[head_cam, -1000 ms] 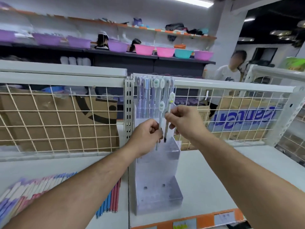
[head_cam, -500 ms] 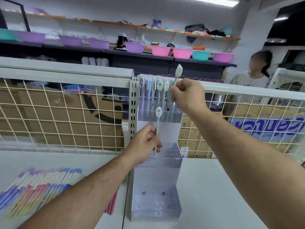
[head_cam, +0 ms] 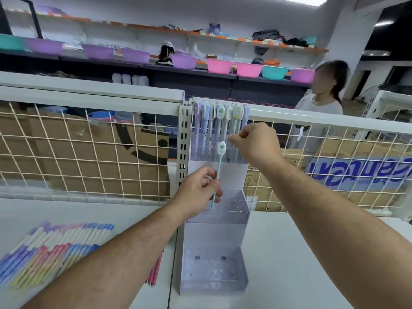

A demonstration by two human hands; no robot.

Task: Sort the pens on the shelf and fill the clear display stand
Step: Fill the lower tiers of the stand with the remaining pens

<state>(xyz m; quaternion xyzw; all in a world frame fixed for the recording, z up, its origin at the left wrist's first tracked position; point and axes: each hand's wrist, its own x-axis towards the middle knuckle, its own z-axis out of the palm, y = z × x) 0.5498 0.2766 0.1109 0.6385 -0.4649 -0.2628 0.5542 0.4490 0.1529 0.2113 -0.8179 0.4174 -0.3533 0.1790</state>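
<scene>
Loose pens (head_cam: 55,248) are laid flat on the white shelf (head_cam: 289,253) at the left, beside the clear display stand (head_cam: 214,237). A pale green pen (head_cam: 219,166) is held upright by the left hand (head_cam: 196,192) over the stand's middle tier. Further back and apart from it, a capped pen (head_cam: 237,114) in the filled top row is pinched by the right hand (head_cam: 256,143). A wire grid (head_cam: 66,152) is seen behind.

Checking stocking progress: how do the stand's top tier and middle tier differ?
The top tier holds a row of upright pens; the middle tier shows only empty holes. The top tier stands higher and farther back; the middle tier is lower and nearer. Both are clear plastic.
</scene>
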